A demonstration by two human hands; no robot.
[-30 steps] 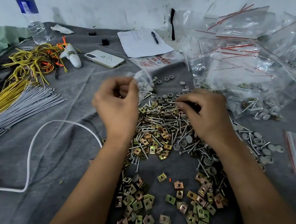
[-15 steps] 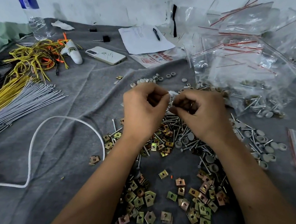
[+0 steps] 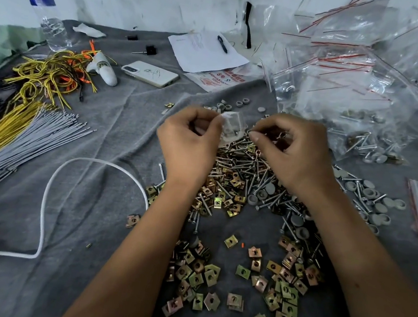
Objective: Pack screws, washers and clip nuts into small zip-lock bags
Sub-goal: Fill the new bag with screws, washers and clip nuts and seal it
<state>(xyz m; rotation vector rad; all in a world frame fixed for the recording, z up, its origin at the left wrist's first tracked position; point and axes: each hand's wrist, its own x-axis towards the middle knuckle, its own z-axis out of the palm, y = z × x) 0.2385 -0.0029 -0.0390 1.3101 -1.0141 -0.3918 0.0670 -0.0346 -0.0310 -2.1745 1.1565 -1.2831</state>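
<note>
above the screw pile (image 3: 243, 173), the left hand (image 3: 189, 139) pinches a small zip-lock bag (image 3: 231, 125) on the bag's left; right hand (image 3: 291, 153), fingers curled, pinches something at the bag's right edge, too small to identify; bag contents blurred.

The table (image 3: 88, 222) wore matt grey cloth. Screws (image 3: 243, 168) were bright silvery metal, clip nuts (image 3: 280, 274) brassy with an iridescent plating, washers (image 3: 379, 207) dull grey plastic. The small bag (image 3: 231, 124) was clear glossy film; the paper (image 3: 206, 51) matt white.
</note>
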